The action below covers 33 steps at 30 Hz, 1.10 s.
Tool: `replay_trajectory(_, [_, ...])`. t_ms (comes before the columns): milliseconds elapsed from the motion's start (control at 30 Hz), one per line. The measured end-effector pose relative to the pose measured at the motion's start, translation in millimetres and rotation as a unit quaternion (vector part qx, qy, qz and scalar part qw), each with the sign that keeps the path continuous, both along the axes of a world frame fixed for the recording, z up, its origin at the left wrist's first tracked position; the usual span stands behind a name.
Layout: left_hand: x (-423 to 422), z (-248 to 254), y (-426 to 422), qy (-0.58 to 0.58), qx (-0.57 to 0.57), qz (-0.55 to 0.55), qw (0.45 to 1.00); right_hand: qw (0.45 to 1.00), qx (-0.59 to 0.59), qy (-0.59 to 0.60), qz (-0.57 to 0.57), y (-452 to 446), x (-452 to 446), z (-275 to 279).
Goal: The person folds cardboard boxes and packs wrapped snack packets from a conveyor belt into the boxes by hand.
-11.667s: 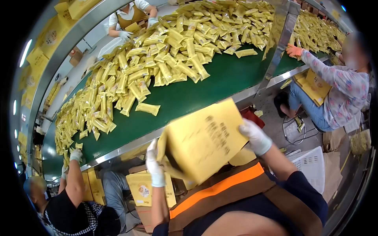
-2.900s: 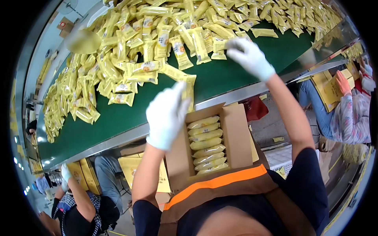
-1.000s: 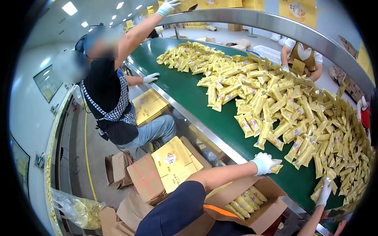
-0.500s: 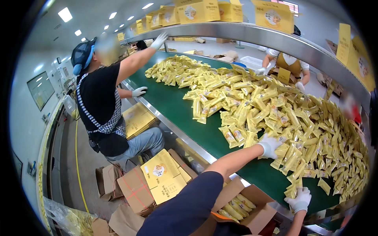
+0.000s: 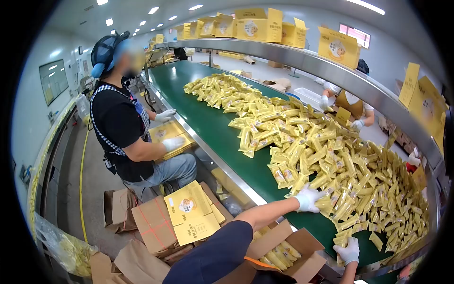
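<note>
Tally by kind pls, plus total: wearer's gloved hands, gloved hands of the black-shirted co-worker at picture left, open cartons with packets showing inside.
Wearer's gloved hands: 2 (left hand, right hand)
Co-worker's gloved hands: 2
Open carton with packets showing inside: 1
Total: 5
</note>
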State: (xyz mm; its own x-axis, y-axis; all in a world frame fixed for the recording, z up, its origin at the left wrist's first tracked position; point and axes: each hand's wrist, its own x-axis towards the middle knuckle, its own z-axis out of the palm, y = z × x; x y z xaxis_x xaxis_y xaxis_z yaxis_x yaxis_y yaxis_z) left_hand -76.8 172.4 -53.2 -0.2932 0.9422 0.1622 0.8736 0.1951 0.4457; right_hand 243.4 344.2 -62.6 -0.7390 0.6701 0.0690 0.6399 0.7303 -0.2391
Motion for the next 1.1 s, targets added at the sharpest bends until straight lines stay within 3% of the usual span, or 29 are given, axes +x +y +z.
replay_trajectory(67, [-22, 8, -15, 0.009, -0.073, 0.013, 0.997, 0.997, 0.070, -0.021, -0.006, -4, 3, 1])
replay_trajectory(133, [-22, 6, -14, 0.043, -0.075, 0.008, 0.996, 0.995, 0.094, -0.022, -0.031, -5, 1, -12])
replay_trajectory(233, [-13, 4, -21, 0.018, -0.089, 0.018, 0.996, 0.994, 0.006, 0.057, -0.090, -10, 1, -17])
replay_trajectory(333, [-3, 1, -29, 0.078, -0.085, 0.017, 0.993, 0.991, -0.062, -0.032, -0.118, 3, 0, -9])
replay_trajectory(433, [7, -5, -37, 0.114, -0.102, -0.003, 0.988, 0.979, 0.004, -0.143, -0.142, -2, -8, -9])
replay_trajectory(567, [18, -13, -39, 0.118, -0.056, 0.003, 0.991, 0.976, -0.009, -0.190, -0.103, -14, -13, 17])
replay_trajectory(667, [19, -31, -39, 0.107, 0.022, 0.024, 0.994, 0.988, 0.078, -0.096, -0.091, -40, -15, 31])
replay_trajectory(767, [20, -31, -41, 0.099, 0.053, 0.055, 0.992, 0.983, 0.048, -0.120, -0.127, -21, -8, -21])
replay_trajectory(833, [16, -19, -32, 0.080, -0.070, 0.042, 0.993, 0.987, 0.049, -0.112, -0.102, -29, -5, -15])
replay_trajectory(1000, [26, -7, -29, 0.145, -0.065, 0.003, 0.987, 0.996, 0.085, -0.031, -0.007, -45, 8, -6])
replay_trajectory(1033, [30, 3, -34, 0.136, -0.097, -0.013, 0.986, 0.997, 0.072, -0.040, -0.010, -48, 12, 1])
replay_trajectory(1067, [24, -29, -37, 0.119, -0.005, -0.022, 0.993, 0.999, 0.039, -0.033, 0.012, -44, 15, 5])
replay_trajectory(1100, [34, -7, -46, 0.097, -0.076, -0.047, 0.991, 0.999, -0.014, -0.049, -0.010, -57, 14, 26])
